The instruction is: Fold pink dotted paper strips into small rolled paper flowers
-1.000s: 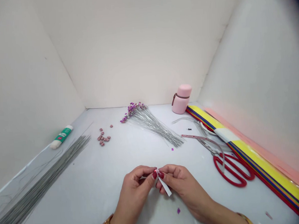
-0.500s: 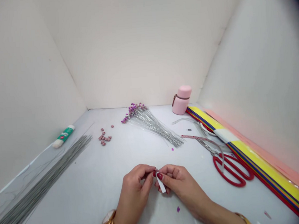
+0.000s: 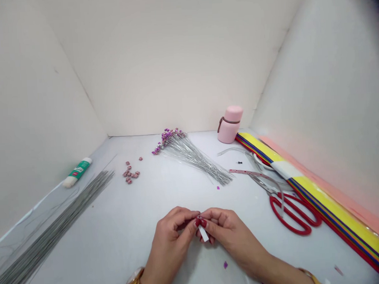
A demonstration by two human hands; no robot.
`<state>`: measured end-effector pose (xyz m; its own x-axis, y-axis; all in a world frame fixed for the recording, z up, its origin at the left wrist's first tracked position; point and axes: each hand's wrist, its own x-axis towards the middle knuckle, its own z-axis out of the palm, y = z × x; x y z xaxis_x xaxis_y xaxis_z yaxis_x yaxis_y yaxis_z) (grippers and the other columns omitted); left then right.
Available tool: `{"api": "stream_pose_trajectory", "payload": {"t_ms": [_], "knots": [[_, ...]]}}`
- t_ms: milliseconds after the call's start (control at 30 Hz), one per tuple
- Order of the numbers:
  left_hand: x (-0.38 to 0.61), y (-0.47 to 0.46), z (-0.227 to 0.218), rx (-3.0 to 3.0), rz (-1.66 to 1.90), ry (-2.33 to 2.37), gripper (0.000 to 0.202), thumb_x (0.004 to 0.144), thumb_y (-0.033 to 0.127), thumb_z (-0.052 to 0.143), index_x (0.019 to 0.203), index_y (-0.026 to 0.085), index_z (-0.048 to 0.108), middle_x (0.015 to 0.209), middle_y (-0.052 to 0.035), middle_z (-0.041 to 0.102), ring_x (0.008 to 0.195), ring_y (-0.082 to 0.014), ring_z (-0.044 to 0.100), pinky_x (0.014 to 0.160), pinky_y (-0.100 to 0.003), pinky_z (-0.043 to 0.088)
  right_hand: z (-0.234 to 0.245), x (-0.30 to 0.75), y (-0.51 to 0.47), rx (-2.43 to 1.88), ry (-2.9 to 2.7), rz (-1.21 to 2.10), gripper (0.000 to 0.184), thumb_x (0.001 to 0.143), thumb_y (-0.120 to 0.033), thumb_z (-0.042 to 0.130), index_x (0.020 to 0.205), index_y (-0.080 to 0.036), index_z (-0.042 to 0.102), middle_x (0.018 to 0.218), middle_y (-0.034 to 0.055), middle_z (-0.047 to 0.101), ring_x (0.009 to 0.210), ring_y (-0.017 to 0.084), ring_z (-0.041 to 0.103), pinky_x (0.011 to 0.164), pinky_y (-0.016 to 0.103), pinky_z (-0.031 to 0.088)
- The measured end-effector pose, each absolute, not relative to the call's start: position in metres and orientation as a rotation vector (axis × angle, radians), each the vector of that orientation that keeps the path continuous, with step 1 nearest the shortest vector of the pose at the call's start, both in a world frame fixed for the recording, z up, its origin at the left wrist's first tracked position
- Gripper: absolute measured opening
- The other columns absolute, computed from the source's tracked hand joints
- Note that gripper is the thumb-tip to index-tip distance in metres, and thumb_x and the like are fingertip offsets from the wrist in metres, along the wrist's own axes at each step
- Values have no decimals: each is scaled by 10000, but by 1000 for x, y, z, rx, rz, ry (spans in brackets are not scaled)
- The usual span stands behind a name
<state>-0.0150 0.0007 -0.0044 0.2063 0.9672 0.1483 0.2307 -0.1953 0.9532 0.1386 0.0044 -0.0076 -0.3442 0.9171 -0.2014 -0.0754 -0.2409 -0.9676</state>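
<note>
"What's the room like?"

"I'm at a white tabletop [image 3: 96,255], boxed in by three white walls: the back wall [image 3: 171,61], the left wall [image 3: 29,104] and the right wall [image 3: 327,86], which has a pink glow low down."

"Count what's out, from one landmark."

"Take the one bunch of purple-tipped wires [image 3: 190,157]. Behind it and to the right stands one pink bottle [image 3: 229,124]. To its right and nearer me lie one pair of red-handled scissors [image 3: 292,213], one pink-dotted strip [image 3: 245,173] and one stack of yellow, blue and red sheets [image 3: 328,206]. To its left are small pink pieces [image 3: 130,173], roughly a dozen, too small to count exactly. Further left lie one tube with a green label [image 3: 77,172] and one bundle of plain grey wires [image 3: 53,231]."

"And your fingers?"

"I have two hands in view, both nearer me than the bunch. My left hand [image 3: 169,233] and right hand [image 3: 230,233] meet, with the fingers [image 3: 197,222] pinched narrow on one white strip [image 3: 203,233], whose end sticks out below them. One purple scrap [image 3: 225,265] lies just below my hands."
</note>
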Motion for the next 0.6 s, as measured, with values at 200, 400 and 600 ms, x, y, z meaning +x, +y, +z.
{"api": "stream_pose_trajectory", "payload": {"t_ms": [200, 400, 600], "knots": [[-13, 0, -6, 1351, 1067, 1190, 123, 773, 220, 539, 759, 153, 640, 717, -36, 635, 623, -147, 604, 611, -236, 478, -9, 139, 2, -1201, -1243, 1670, 257, 760, -369, 570, 736, -116, 607, 619, 24, 615, 513, 86, 511, 482, 193, 342], [-10, -1, -9, 1234, 1082, 1273, 134, 758, 251, 550, 758, 142, 629, 657, -32, 657, 611, -146, 580, 594, -233, 465, -9, 137, 2, -1181, -1254, 1713, 233, 763, -339, 574, 738, -109, 604, 644, 43, 642, 525, 85, 535, 492, 188, 358], [-8, -3, -8, 1311, 1131, 1341, 108, 737, 231, 572, 722, 151, 643, 666, -32, 666, 608, -148, 587, 590, -229, 463, -8, 135, 2, -1134, -1148, 1793, 254, 752, -352, 590, 742, -98, 600, 659, 58, 649, 526, 84, 539, 495, 187, 354]]}}
